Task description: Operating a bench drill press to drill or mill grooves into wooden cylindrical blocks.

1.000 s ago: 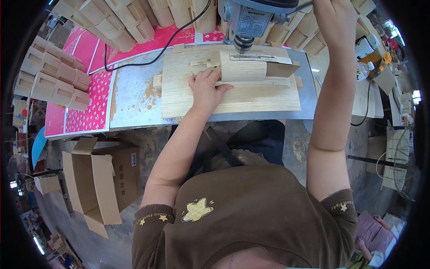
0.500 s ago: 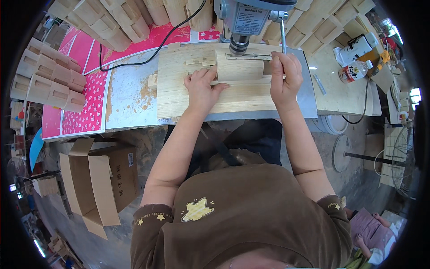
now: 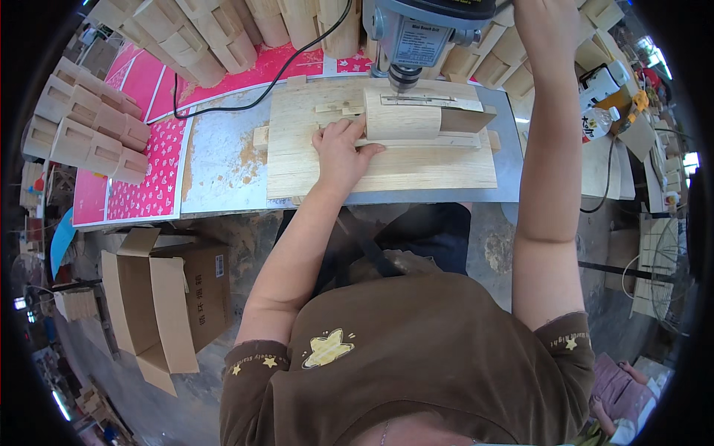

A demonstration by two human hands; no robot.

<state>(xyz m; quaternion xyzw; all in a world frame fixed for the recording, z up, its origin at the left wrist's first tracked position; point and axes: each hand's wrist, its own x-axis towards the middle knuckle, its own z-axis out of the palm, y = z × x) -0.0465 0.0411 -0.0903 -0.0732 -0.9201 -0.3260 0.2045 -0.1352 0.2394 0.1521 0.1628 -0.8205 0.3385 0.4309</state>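
**On the wooden board (image 3: 416,167), below the bench drill (image 3: 422,43): a rounded wooden block (image 3: 401,123)**

Lying just right of the left hand (image 3: 342,150), left end against fingers spread and half bent, thumb apart. Pale, smooth, curved on the near side; dark lines along the far side. Up beside the drill: right hand (image 3: 548,26), cut by the upper edge, hold impossible to tell.

Woodworking workshop with drill press (image 3: 420,41), stacked wooden cylinders (image 3: 91,145), sawdust (image 3: 249,154).
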